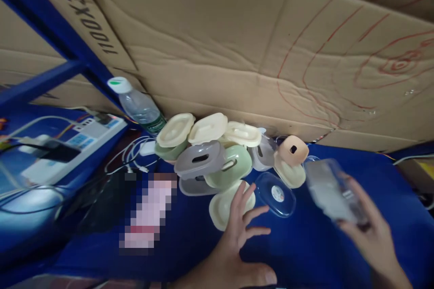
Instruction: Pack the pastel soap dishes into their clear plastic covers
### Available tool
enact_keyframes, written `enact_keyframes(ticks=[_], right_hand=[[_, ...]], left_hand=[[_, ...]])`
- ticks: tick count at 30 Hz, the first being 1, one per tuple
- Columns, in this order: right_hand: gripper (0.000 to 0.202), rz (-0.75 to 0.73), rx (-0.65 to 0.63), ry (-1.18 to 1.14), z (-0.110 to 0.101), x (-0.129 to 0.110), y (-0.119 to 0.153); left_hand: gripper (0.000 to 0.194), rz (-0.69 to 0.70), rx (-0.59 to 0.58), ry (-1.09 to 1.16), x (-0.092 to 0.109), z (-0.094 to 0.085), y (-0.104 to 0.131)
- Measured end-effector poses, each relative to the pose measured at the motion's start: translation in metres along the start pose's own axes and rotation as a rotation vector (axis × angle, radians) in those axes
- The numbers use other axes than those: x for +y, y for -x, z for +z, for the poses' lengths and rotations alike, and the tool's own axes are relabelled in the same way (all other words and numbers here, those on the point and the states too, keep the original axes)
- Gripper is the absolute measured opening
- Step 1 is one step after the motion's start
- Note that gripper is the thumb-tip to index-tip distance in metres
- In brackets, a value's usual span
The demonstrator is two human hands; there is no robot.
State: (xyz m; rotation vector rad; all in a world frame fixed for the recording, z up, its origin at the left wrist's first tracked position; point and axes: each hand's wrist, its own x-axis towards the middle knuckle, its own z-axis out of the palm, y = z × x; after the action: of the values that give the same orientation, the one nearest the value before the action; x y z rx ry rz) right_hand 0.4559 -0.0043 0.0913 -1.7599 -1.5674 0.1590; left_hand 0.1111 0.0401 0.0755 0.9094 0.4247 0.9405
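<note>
My left hand (242, 239) is open, its fingers spread above the blue table and partly over a cream plastic piece (222, 210). To its right lies a clear oval lid (276, 194) with a round white sticker. My right hand (373, 230) grips a see-through, greyish box-like container (327, 189), smeared by motion, so its contents cannot be made out. Behind the hands is a heap of rounded plastic pieces: a grey one with a slot (200, 158), a green one (233, 169), several cream ones (208, 127) and a peach one (293, 149) with a hole.
A water bottle (142, 108) leans at the back left by the cardboard wall (210, 45). A white power strip (74, 149) with cables, a white charging cable (132, 153) and a pixelated pink object (151, 212) lie at left on the blue table (190, 244).
</note>
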Motion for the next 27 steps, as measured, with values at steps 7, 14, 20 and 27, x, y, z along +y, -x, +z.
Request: enact_keyframes(ticks=[7, 14, 20, 27], right_hand=[[0.083, -0.595, -0.587, -0.408, 0.052, -0.140, -0.049], [0.054, -0.717, -0.342, -0.064, 0.141, -0.218, -0.170], [0.037, -0.803, -0.346, -0.014, 0.177, -0.242, -0.190], [0.064, -0.887, -0.769, -0.153, 0.109, -0.262, -0.101]], left_hand=[[0.117, 0.231, 0.193, -0.052, 0.023, -0.008, 0.016], [0.109, 0.207, 0.421, -0.060, 0.040, -0.029, 0.049], [0.114, 0.252, 0.564, -0.116, 0.044, -0.043, 0.065], [0.113, 0.307, 0.706, -0.122, 0.051, -0.067, 0.049]])
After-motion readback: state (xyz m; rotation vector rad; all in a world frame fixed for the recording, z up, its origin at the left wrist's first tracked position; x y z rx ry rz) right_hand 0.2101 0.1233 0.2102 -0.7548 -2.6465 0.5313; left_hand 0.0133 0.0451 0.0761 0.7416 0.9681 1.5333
